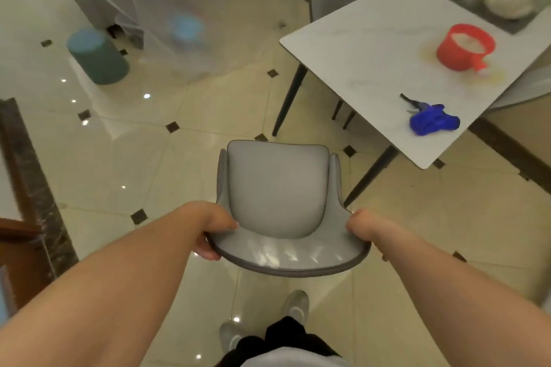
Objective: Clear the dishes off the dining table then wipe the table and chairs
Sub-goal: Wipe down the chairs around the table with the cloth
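Both hands are gripping the chair (277, 197) by the curved top edge of its backrest. Left hand (208, 229) is holding the left end of that rim, thumb lying over the top and fingers (205, 252) curling under it. Right hand (362, 228) is clamping the right end; its fingers are wrapping behind the rim, so I can't see them clearly, but the grip reads as closed on the backrest.

Key relation: the seat is extending straight ahead of the fingers, its front edge pointing away from the person. The backrest rim is running left to right between the two hands, and both hands are sitting about equally near it, so neither one is leading.

Counter (372, 48) is lying ahead and to the right of the right hand, its near corner just beyond the chair's right arm. Chair is standing clear of it, not tucked under.

Still on the counter: red cup (463, 48) and blue cloth (432, 121), both well beyond the right fingers. So clearing looks unfinished.
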`<state>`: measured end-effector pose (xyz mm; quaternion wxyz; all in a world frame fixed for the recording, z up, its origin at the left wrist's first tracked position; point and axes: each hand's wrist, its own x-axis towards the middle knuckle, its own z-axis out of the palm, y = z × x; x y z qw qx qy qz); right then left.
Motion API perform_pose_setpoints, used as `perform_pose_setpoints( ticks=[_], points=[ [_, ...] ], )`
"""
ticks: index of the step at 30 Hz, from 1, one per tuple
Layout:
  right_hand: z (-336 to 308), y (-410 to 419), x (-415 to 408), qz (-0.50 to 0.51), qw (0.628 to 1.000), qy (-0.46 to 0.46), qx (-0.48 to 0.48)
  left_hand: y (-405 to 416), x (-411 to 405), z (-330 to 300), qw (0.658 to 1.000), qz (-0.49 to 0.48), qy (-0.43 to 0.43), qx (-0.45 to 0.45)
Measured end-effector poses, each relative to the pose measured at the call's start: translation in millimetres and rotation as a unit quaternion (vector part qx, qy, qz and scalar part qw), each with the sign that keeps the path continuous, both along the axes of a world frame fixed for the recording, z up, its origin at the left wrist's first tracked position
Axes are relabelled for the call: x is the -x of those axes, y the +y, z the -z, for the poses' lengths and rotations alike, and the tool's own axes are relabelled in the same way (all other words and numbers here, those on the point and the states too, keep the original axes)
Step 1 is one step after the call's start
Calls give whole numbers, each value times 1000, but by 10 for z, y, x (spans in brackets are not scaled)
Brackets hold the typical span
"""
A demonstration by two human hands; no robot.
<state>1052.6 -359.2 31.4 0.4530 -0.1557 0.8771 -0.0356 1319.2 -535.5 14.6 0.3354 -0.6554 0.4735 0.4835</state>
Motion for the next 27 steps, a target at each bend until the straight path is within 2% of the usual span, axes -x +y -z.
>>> perform_pose_setpoints(
  ticks=[2,5,9,11,14,17,20,27],
  points=[
    [57,172,-23,53,997,-51,-21,23,25,26,1000,12,1,-13],
    [166,351,-73,181,977,-112,32,43,44,34,1000,29,-2,4],
    [269,336,-22,233,963,-108,88,61,102,107,998,48,-11,25],
    [322,306,61,257,953,-113,115,-24,185,218,998,27,35,54],
    [293,236,109,314,933,-102,140,-234,342,352,991,78,45,98],
    [330,81,136,380,905,-97,162,-609,550,393,981,86,90,147],
    [363,-113,70,448,873,-72,179,-1108,823,411,976,107,122,149],
    [429,-619,-200,603,766,-33,219,-1977,1251,145,939,176,239,174]
  ],
)
